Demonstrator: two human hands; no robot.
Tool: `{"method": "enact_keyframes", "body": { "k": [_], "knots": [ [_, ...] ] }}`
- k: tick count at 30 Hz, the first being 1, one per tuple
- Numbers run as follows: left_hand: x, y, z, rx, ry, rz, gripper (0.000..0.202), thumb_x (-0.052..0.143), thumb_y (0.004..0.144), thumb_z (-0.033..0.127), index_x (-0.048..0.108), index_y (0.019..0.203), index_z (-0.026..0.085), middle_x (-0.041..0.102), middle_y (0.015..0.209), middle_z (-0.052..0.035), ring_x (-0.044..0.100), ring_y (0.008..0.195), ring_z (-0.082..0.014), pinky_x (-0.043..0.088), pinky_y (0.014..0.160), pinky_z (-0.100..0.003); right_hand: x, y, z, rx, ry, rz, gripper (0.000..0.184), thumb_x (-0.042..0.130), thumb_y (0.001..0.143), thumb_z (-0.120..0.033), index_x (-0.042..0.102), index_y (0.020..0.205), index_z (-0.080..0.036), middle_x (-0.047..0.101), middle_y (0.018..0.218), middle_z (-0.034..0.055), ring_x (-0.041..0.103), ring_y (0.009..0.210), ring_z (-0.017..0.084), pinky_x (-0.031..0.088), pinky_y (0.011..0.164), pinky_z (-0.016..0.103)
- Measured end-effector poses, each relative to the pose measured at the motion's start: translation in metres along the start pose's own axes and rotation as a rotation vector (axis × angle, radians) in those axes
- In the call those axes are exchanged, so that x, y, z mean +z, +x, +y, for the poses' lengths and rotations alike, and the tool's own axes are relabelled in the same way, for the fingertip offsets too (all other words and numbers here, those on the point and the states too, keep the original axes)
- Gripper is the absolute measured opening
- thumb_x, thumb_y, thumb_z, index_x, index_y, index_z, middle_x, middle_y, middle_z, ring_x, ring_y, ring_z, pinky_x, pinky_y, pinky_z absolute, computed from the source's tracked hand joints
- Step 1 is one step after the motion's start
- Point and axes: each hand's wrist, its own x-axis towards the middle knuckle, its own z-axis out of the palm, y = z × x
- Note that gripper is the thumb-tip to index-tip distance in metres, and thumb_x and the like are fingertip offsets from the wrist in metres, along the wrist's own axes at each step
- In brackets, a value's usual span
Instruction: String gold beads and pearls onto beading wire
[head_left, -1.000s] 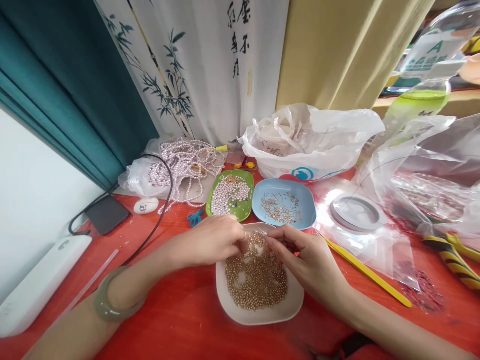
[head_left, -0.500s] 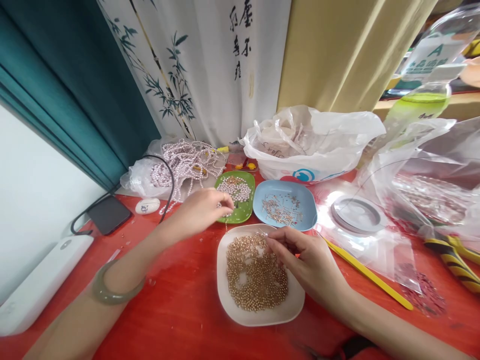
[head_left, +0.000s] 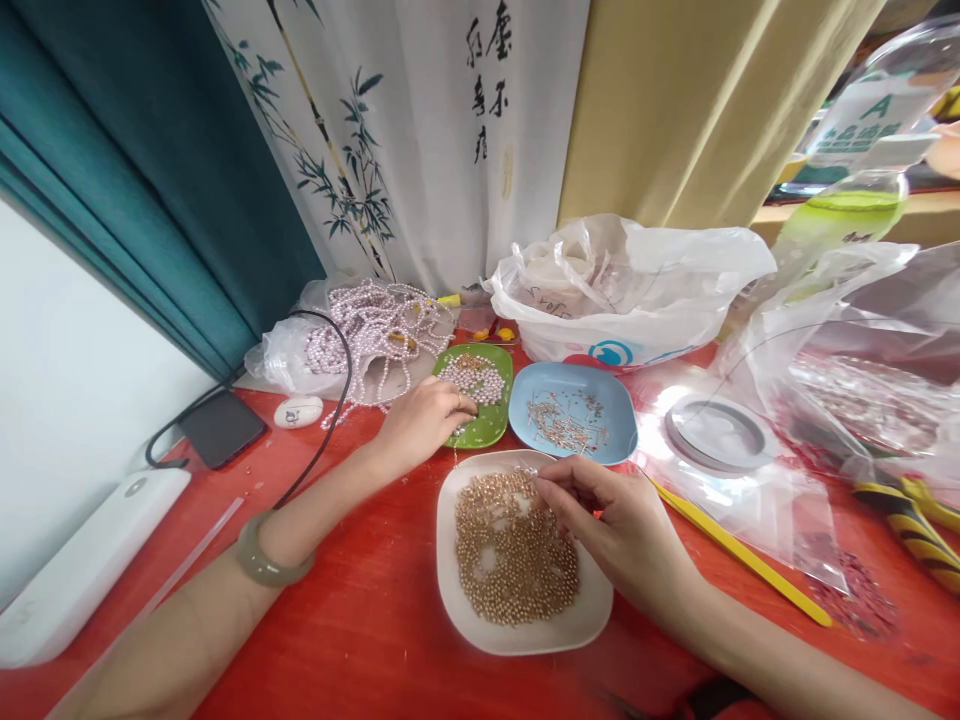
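Observation:
My left hand (head_left: 427,418) reaches over the left side of a green dish (head_left: 495,428), its fingertips curled together at the pearl beads (head_left: 480,378). What lies between those fingers is too small to make out. Just below them, a short thin beaded strand (head_left: 455,458) hangs by the rim of a white dish. My right hand (head_left: 607,505) hovers over that white dish (head_left: 525,640), which holds many gold beads (head_left: 517,570). Thumb and forefinger are pinched around something tiny and pale, not clear enough to name.
A blue dish (head_left: 626,430) of small metal pins stands behind my right hand. Yellow tweezers (head_left: 750,555) and a line spool (head_left: 720,430) lie to the right. Pearl strands (head_left: 375,315), a white plastic bag (head_left: 637,290), a phone (head_left: 221,428) and a power strip (head_left: 97,570) sit around.
My left hand has moved slightly right and down, its fingers now lower at the beads in the green dish. My right hand keeps its pinch over the white dish.

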Motion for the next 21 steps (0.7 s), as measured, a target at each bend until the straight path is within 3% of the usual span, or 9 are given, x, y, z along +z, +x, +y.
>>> {"method": "enact_keyframes", "body": {
  "k": [5, 9, 12, 16, 21],
  "knots": [
    [0.007, 0.000, 0.001, -0.033, -0.004, 0.047, 0.021, 0.049, 0.079, 0.028, 0.068, 0.082, 0.020, 0.064, 0.084, -0.0065, 0.048, 0.084, -0.0227, 0.035, 0.073, -0.034, 0.001, -0.001, 0.004, 0.011, 0.011, -0.012, 0.015, 0.046, 0.080, -0.027, 0.056, 0.073, -0.018, 0.059, 0.056, -0.0014, 0.053, 0.047, 0.009, 0.043, 0.045, 0.020],
    [0.004, 0.000, 0.005, -0.070, -0.141, 0.107, 0.015, 0.053, 0.075, 0.025, 0.067, 0.076, 0.020, 0.065, 0.083, -0.0052, 0.049, 0.082, -0.0208, 0.035, 0.074, -0.034, 0.001, -0.001, 0.003, 0.015, 0.014, -0.014, 0.015, 0.046, 0.080, -0.026, 0.056, 0.072, -0.018, 0.059, 0.056, -0.0014, 0.052, 0.046, 0.009, 0.042, 0.045, 0.020],
    [0.000, -0.001, 0.013, -0.152, -0.466, 0.123, 0.013, 0.058, 0.072, 0.027, 0.065, 0.077, 0.017, 0.065, 0.080, -0.0047, 0.051, 0.071, -0.0159, 0.039, 0.067, -0.031, 0.001, -0.001, 0.002, 0.019, 0.032, -0.014, 0.016, 0.046, 0.080, -0.026, 0.056, 0.072, -0.017, 0.059, 0.056, -0.0011, 0.051, 0.047, 0.009, 0.042, 0.045, 0.020],
    [-0.002, -0.004, 0.029, -0.230, -1.012, -0.019, 0.018, 0.064, 0.067, 0.028, 0.063, 0.077, 0.014, 0.065, 0.075, -0.0047, 0.051, 0.059, -0.0105, 0.037, 0.049, -0.022, 0.000, -0.001, 0.002, 0.028, 0.064, -0.009, 0.017, 0.046, 0.080, -0.027, 0.057, 0.072, -0.017, 0.059, 0.056, -0.0009, 0.051, 0.047, 0.009, 0.042, 0.044, 0.020],
    [0.002, -0.008, 0.041, -0.277, -1.307, -0.088, 0.015, 0.070, 0.061, 0.022, 0.064, 0.072, 0.014, 0.065, 0.071, -0.0030, 0.055, 0.060, -0.0096, 0.037, 0.046, -0.019, 0.000, -0.002, 0.001, 0.058, 0.112, -0.009, 0.017, 0.046, 0.080, -0.028, 0.058, 0.072, -0.017, 0.061, 0.059, 0.0005, 0.051, 0.046, 0.009, 0.042, 0.044, 0.021]
  ]
}}
